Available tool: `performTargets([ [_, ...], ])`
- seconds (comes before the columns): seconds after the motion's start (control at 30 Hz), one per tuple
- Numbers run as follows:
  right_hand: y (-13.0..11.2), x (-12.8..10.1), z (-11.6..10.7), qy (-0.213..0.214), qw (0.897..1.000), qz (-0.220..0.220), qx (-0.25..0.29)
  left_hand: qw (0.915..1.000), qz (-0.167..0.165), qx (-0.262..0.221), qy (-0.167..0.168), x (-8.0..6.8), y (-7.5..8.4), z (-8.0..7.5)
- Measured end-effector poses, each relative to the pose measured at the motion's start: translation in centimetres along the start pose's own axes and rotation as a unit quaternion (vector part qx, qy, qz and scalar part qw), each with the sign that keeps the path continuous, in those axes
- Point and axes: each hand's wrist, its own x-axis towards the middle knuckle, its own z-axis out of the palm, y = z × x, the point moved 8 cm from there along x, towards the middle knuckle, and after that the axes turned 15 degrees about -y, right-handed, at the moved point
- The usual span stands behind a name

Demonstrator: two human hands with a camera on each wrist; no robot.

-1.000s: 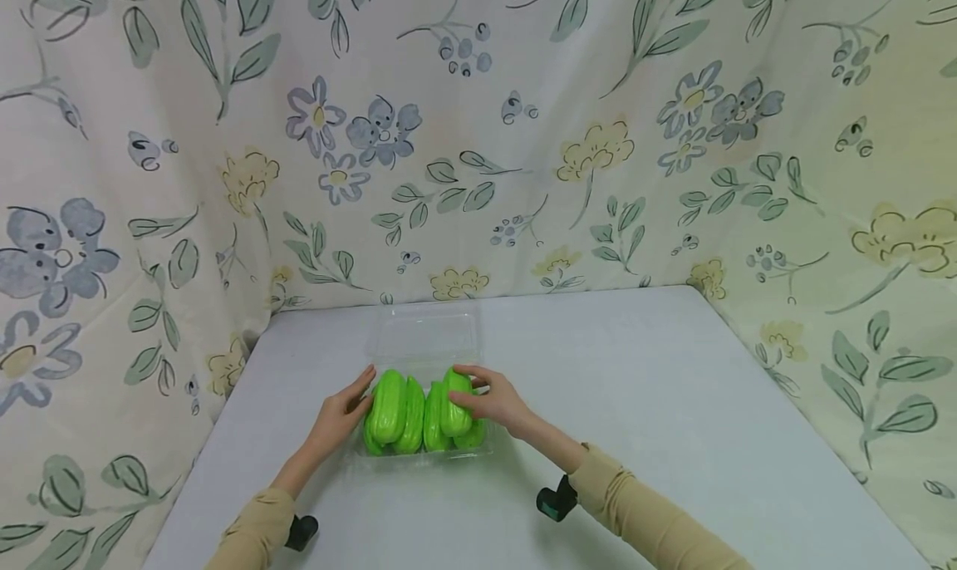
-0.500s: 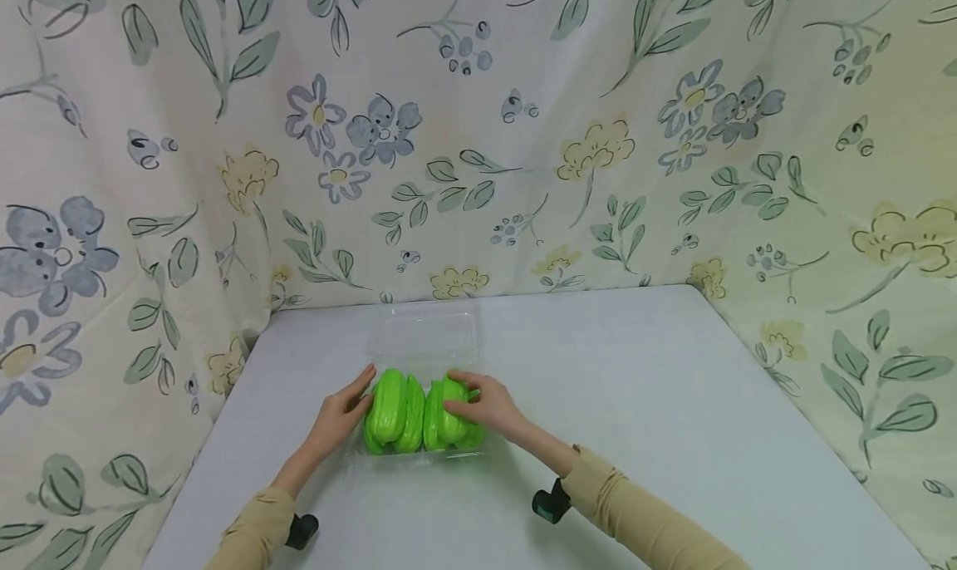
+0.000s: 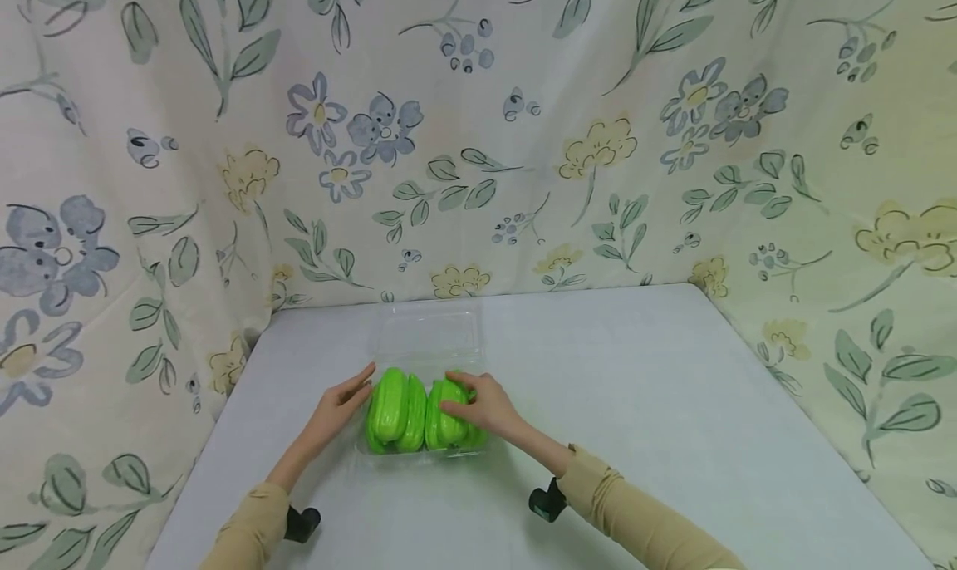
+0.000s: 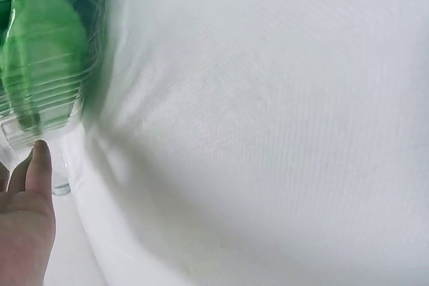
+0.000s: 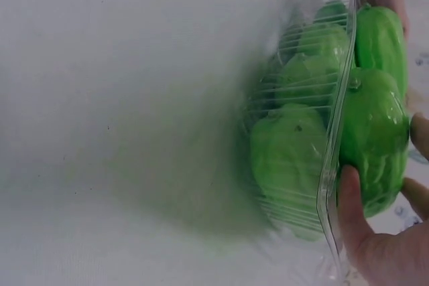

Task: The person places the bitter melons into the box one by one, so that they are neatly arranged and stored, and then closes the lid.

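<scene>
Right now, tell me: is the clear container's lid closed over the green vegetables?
No. In the head view the lid lies open behind the green vegetables, which the right hand grips from above.

Head view high, looking down, wrist views close, perhaps blurred, sharing clear tray (image 3: 419, 458)

1. A pale grey counter (image 3: 635, 404) fills the foreground.
2. Cream floral cloth (image 3: 478, 138) with blue and yellow flowers and green leaves hangs behind and at both sides.
3. Light is soft, even.

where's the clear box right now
In the head view the clear box sits left of centre on the table, green vegetables in it, between the left hand and right hand.
</scene>
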Motion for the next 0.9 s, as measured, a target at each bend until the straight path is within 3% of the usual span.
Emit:
performTargets([
  [0.27, -0.3, -0.4, -0.7, 0.013, 1.000, 0.005, 0.014, 0.9996, 0.008, -0.028, -0.001, -0.1, -0.2, -0.8],
  [0.43, 1.0, -0.4, -3.0, 0.116, 0.992, 0.034, 0.038, 0.9994, 0.003, -0.033, 0.013, 0.4, -0.2, -2.6],
  [0.53, 2.6, -0.1, -4.6, 0.188, 0.978, 0.070, 0.062, 0.9984, -0.007, -0.056, 0.010, 1.2, -0.2, -3.9],
  [0.63, 5.1, 0.8, -5.3, 0.209, 0.959, 0.138, 0.133, 0.9956, -0.040, -0.085, 0.001, 2.2, -0.5, -4.9],
  [0.77, 9.3, 2.9, -4.2, 0.163, 0.929, 0.176, 0.282, 0.9891, -0.093, -0.110, -0.030, 3.5, -1.0, -5.2],
  [0.9, 16.0, 7.3, -1.5, 0.092, 0.905, 0.114, 0.400, 0.9809, -0.116, -0.135, -0.078, 4.5, -1.2, -4.4],
])
